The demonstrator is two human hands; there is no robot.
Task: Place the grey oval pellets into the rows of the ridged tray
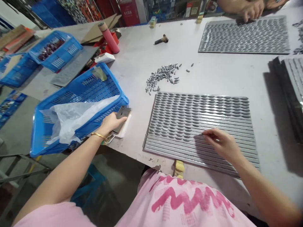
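Working apart | left hand [110, 123] gripping smartphone [122, 115], 10 o'clock | right hand [221, 143] hovering over ridged metal tray [170, 143], 1 o'clock, grip unclear

Okay, quick count going out from the hands. Two on the bench: the left hand [113, 123] has one phone [122, 119], with one gold bangle [98, 136] at that wrist. Just past it are three blue plastic baskets [79, 118], one plastic bag [71, 118] in the nearest. Under the right hand [220, 143] is one grooved metal tray [236, 135], with a second tray [243, 34] farther ahead. Off to the right there's a tray stack [292, 91], count unclear. Ahead of the hands: one pile of grey pellets [162, 75], too many to count, one pink bottle [109, 37], one co-worker's hand [252, 10].
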